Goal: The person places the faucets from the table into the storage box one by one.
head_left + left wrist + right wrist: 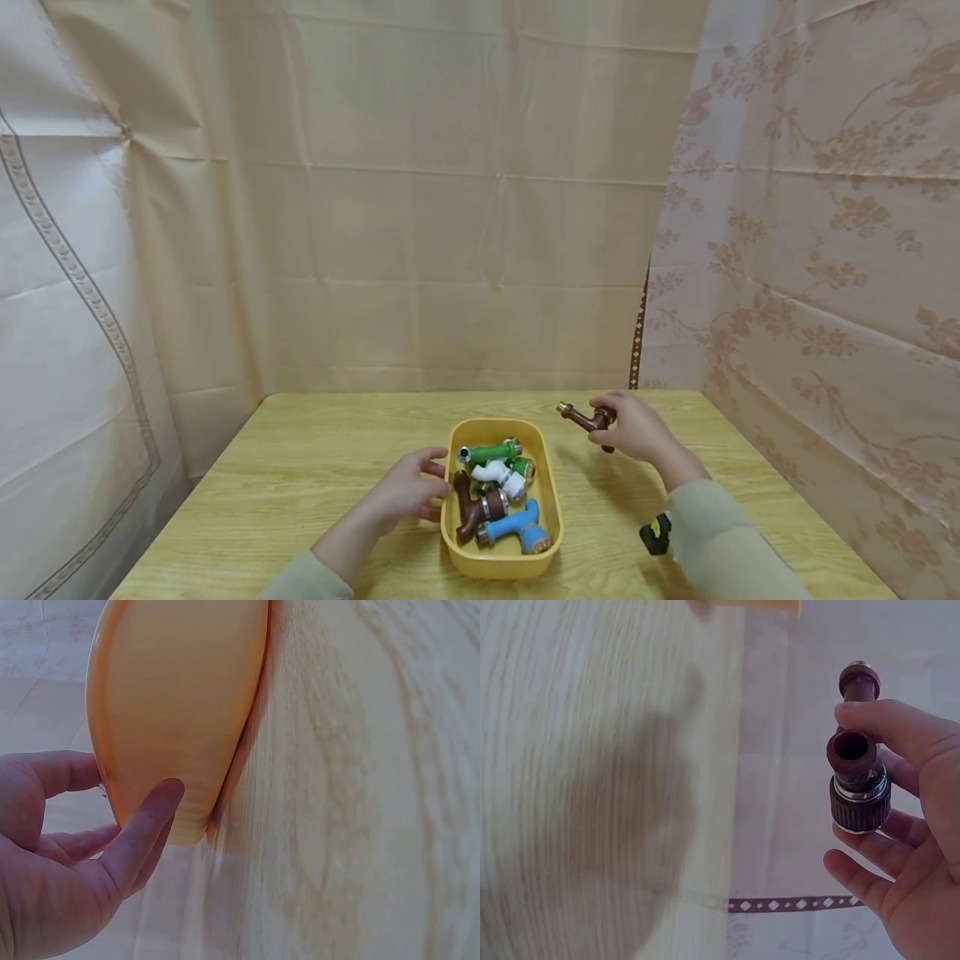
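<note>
In the head view my right hand (pixel 633 429) holds a brown pipe fitting (pixel 577 417) above the table, right of the yellow bin. The right wrist view shows thumb and fingers gripping this fitting (pixel 853 756), its round open end facing the camera, with a ribbed collar below. Beside the bin's left wall is my left hand (pixel 405 492), fingers loosely spread. Its fingertips lie against the outside of the bin (pixel 180 712) in the left wrist view. Inside are a green fitting (pixel 491 452), a white one (pixel 491 472), a brown one (pixel 467 504) and a blue one (pixel 517 522).
The bin stands on a light wood-grain table (pixel 322 442). Beige cloth (pixel 465 208) hangs behind it, and a floral curtain (pixel 832 225) is on the right. By the right sleeve shows a small black piece (pixel 655 537) with a yellow mark.
</note>
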Motion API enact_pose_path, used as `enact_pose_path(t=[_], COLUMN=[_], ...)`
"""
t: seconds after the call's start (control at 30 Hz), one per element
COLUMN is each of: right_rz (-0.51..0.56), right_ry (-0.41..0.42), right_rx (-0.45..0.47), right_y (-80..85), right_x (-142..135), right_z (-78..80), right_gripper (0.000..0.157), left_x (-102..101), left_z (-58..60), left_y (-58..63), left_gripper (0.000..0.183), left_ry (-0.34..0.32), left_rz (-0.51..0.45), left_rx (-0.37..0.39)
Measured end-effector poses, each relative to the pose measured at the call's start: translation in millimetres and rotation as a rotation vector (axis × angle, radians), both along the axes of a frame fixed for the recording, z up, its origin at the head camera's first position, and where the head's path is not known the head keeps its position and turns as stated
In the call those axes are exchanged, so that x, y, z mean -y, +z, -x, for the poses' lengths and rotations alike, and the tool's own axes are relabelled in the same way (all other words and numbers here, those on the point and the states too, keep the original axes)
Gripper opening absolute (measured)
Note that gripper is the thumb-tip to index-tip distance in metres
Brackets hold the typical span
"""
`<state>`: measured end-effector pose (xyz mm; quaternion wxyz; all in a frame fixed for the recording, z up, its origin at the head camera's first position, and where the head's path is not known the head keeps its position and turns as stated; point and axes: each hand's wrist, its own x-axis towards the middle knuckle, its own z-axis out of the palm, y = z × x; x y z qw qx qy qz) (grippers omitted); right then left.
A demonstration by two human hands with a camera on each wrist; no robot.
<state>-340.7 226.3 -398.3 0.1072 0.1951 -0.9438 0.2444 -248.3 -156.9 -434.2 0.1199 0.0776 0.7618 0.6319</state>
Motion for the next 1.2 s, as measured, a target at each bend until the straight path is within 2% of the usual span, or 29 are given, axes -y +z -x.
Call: enact_pose_path(t=[0.4, 0.83, 1.2], right_rz=[-0.013, -0.037, -0.049], right_ry=[0.036, 0.077, 0.11], right_rx=[-0.029, -0.066, -0.06], right_y=[6.7, 13.9, 7.9], right_x=[15.3, 35.7, 51.6], right_z=[-3.1, -15.9, -23.4], right_gripper=[0.054, 0.057, 0.052], left_x=[0.6, 1.4, 0.3], left_z=[0.6, 2.1, 0.7], left_y=[-1.0, -2.2, 0.9], left_gripper=[0.07, 0.07, 0.069], left_ry=[0.001, 0.007, 0.003], left_rz=[-0.009, -0.008, 0.01], left_rx=[-0.013, -0.009, 0.009])
